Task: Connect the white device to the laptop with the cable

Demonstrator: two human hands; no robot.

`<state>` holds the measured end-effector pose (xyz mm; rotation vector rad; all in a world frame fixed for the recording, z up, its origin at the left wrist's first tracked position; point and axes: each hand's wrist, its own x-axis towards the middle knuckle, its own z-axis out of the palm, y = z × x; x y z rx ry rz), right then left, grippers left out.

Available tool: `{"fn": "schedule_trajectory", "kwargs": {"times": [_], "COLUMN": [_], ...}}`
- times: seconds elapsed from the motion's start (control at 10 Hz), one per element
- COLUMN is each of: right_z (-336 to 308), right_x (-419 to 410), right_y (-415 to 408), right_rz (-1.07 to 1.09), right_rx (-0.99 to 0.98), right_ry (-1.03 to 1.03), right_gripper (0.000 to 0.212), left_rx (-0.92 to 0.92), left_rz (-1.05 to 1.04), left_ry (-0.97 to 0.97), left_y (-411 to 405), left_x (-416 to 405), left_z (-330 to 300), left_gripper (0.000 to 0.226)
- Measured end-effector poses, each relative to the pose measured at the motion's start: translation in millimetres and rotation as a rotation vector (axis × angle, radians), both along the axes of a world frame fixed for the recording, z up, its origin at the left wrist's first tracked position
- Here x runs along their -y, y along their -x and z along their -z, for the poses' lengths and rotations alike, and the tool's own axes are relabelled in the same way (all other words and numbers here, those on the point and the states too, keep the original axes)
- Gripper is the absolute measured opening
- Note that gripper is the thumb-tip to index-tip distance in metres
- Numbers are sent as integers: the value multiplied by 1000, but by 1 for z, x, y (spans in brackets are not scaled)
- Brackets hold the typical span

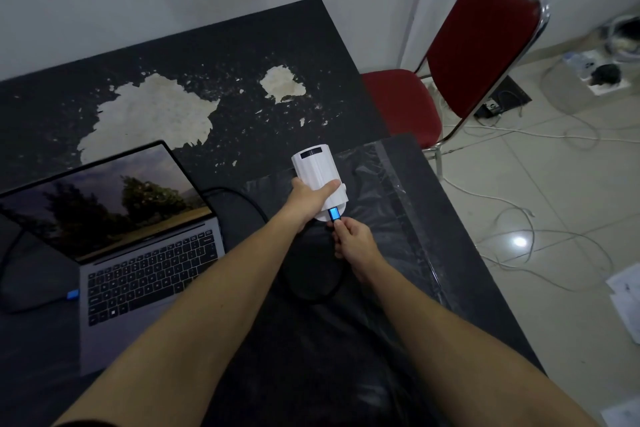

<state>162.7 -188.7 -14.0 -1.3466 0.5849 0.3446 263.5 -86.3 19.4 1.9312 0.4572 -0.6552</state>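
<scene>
My left hand (308, 198) grips the white device (317, 170) around its middle, holding it just above the black table. The device has a dark window at its far end. My right hand (355, 243) pinches the blue plug (334, 213) of the black cable (311, 291), and the plug sits at the device's near end. The cable loops on the table below my hands and runs left behind the open laptop (138, 253). A second blue plug (72, 294) sits at the laptop's left side.
The black table (242, 73) has large patches of peeled white surface. A sheet of clear plastic (391, 184) lies under the device. A red chair (460, 55) stands at the right; white cables and a power strip (595, 74) lie on the tiled floor.
</scene>
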Motion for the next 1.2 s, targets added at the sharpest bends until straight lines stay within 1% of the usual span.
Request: {"fn": "schedule_trajectory", "kwargs": {"times": [0.2, 0.4, 0.5, 0.6, 0.7, 0.8, 1.0, 1.1, 1.2], "right_z": [3, 4, 3, -1, -6, -8, -19, -30, -52], "right_x": [1, 2, 3, 4, 6, 9, 14, 16, 16], "right_y": [-1, -1, -1, -3, -5, -6, 2, 1, 2], "right_rz": [-19, -27, -27, -46, -75, -95, -90, -88, -151], "right_rx": [9, -2, -3, -24, -53, -62, -103, -69, 7], "right_ry": [5, 34, 26, 28, 62, 76, 65, 232, 592], "right_gripper": [24, 25, 24, 25, 26, 26, 30, 32, 36], "left_rx": [-27, -43, -43, -58, -52, -61, -94, -73, -36], "left_rz": [18, 33, 31, 38, 55, 64, 10, 9, -10], "left_ry": [-44, -57, -50, -46, -66, -76, -65, -75, -80], "left_y": [1, 0, 0, 0, -1, 2, 21, 32, 46], "left_x": [-1, -2, -2, -1, -2, -2, -11, -29, -47], "left_z": [-2, -3, -5, -8, -9, -12, -29, -39, -61], "left_gripper": [114, 117, 116, 105, 109, 104, 107, 107, 106]}}
